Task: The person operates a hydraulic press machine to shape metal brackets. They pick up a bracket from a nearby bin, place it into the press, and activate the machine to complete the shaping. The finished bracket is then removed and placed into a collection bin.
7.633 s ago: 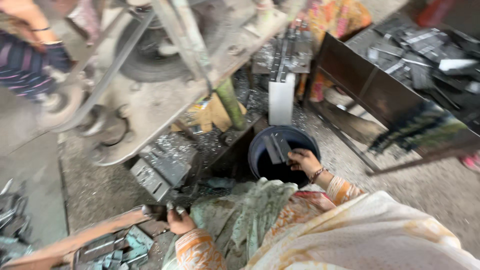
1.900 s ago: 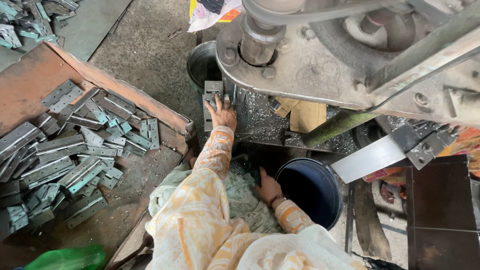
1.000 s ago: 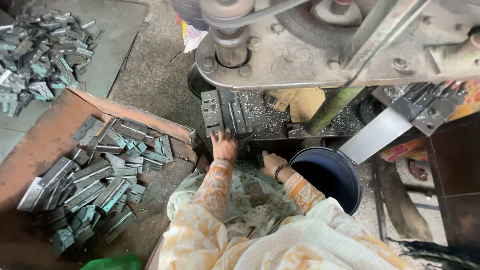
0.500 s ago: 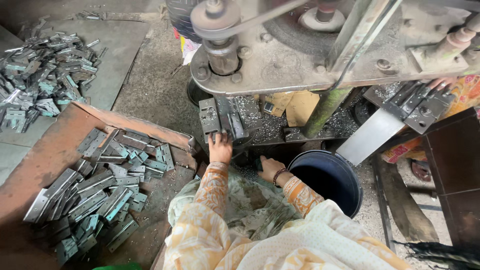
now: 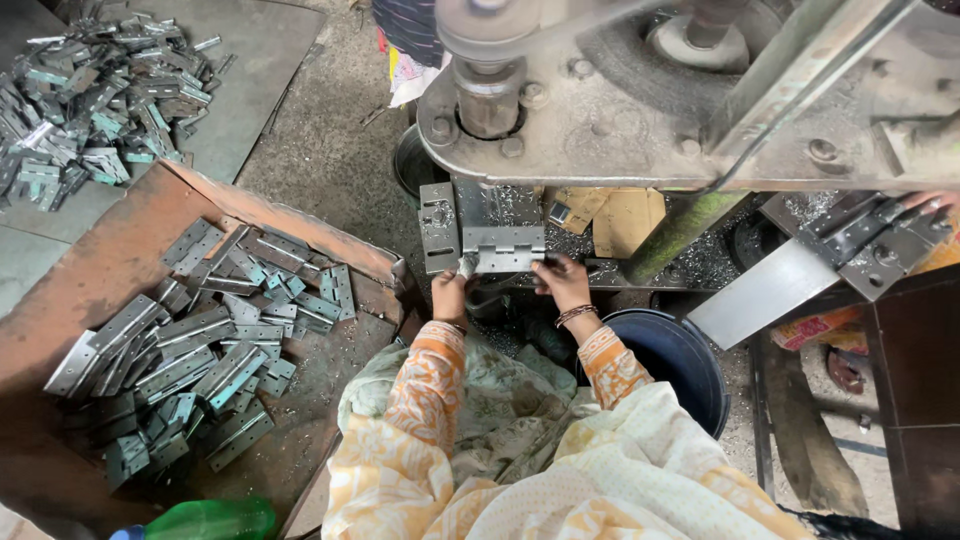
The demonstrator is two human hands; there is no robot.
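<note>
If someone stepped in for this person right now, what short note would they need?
Left hand and right hand each grip one end of a flat metal hinge, held together at the press machine. 
A second hinge lies on the machine just left of it. 
Many hinges sit piled on the rusty tray at left, with more on the floor beyond. 
A blue bucket stands at right.

The flat grey metal hinge (image 5: 503, 249) looks dull and matt; the grimy steel press machine (image 5: 640, 110) rough; the orange patterned sleeves (image 5: 428, 385) soft cloth.
</note>
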